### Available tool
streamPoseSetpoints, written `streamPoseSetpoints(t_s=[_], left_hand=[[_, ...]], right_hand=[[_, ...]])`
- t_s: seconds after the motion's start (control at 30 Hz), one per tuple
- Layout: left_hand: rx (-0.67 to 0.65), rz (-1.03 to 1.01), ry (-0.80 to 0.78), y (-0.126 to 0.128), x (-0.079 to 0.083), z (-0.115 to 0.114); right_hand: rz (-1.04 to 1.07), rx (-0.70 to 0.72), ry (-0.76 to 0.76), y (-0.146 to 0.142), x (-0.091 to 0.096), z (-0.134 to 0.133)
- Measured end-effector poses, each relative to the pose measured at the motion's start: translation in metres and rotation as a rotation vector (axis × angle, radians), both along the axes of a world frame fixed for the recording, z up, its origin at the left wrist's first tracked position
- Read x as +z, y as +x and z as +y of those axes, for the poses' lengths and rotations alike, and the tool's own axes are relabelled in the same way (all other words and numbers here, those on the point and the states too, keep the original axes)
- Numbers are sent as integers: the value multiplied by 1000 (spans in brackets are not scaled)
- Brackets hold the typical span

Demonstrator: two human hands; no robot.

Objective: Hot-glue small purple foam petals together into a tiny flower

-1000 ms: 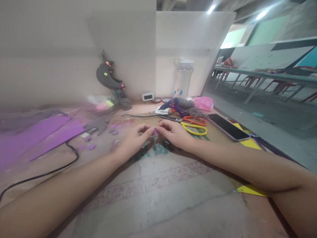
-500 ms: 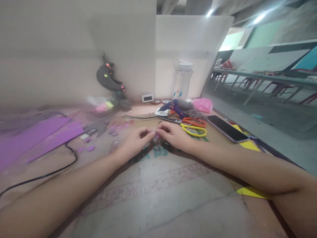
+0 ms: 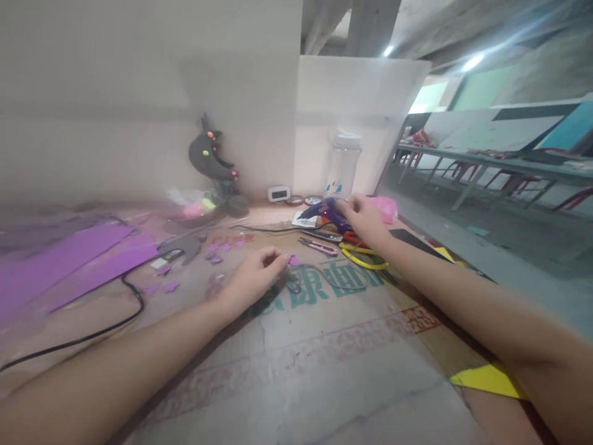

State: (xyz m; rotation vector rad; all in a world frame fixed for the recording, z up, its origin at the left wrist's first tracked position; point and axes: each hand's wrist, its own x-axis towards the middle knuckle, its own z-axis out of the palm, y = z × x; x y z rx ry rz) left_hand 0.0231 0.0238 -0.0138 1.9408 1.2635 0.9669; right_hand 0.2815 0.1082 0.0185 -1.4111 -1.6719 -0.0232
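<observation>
My left hand (image 3: 257,275) is closed in a pinch on a small purple foam piece (image 3: 294,260), just above the table. A thin grey cord (image 3: 340,285) trails below and to the right of it. Farther back, my right hand (image 3: 365,217) has its fingers curled on the rear of a dark blue glue gun (image 3: 327,211), which rests on the table; the far fingers are partly hidden. Under my right forearm lie yellow-handled scissors (image 3: 364,256), partly covered. A pink craft knife (image 3: 319,246) sits in front of the glue gun.
Purple sheets (image 3: 102,259) and several small purple cutouts (image 3: 170,287) lie left, near a black cable (image 3: 139,296). At the back stand a dark crescent-shaped ornament (image 3: 204,157), a small white clock (image 3: 278,194) and a clear bottle (image 3: 343,164). A pink bag (image 3: 386,210) is beyond my right hand.
My right hand has left the purple piece and moved back and right to the glue gun. My left hand stays with the purple piece. The craft knife and the cord now show.
</observation>
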Motion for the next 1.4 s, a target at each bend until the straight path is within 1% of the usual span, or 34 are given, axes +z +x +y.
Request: streamPoseSetpoints(t_s=[0.07, 0.13, 0.2, 0.3, 0.37, 0.47, 0.53, 0.6, 0.63, 0.7, 0.73, 0.8, 0.87, 1.0, 1.07, 1.17, 1.27, 1.4], left_hand=[[4, -2, -6, 0, 0, 0], [4, -11, -18, 1, 0, 0], [1, -23, -34, 1, 0, 0], [-3, -42, -48, 1, -1, 1], [-10, -51, -46, 0, -1, 1], [-17, -45, -43, 0, -2, 1], [-7, -36, -43, 0, -2, 1], [7, -32, -47, 0, -2, 2], [13, -33, -51, -1, -2, 2], [19, -41, -57, -1, -2, 3], [21, -48, -60, -1, -1, 3], [24, -63, -69, -1, 0, 3], [32, -74, -85, -2, 1, 3], [56, -87, -119, -2, 3, 2], [65, -87, -121, -2, 3, 2], [70, -80, -104, -2, 2, 2], [72, -81, -92, -2, 3, 3], [82, -89, -80, -2, 4, 3]], right_hand=[[11, -35, -50, 13, -6, 13], [-11, 18, -143, 19, -14, 20], [-79, 104, -212, 19, -21, 22], [-190, 202, -251, 15, -26, 21], [-214, 216, -251, 12, -28, 21], [-187, 184, -218, 11, -28, 22], [-152, 157, -181, 11, -24, 22], [-72, 120, -152, 9, -16, 20], [-15, 98, -149, 7, -10, 17], [152, 63, -189, 4, 1, 8], [201, 67, -222, 2, 6, 2], [240, 137, -258, -2, 11, -15], [267, 213, -272, -6, 10, -36], [212, 382, -243, -16, 1, -79], [170, 393, -226, -21, -2, -94], [89, 388, -204, -26, -5, -103], [11, 432, -179, -25, -10, -101], [-24, 514, -231, -23, -11, -101]])
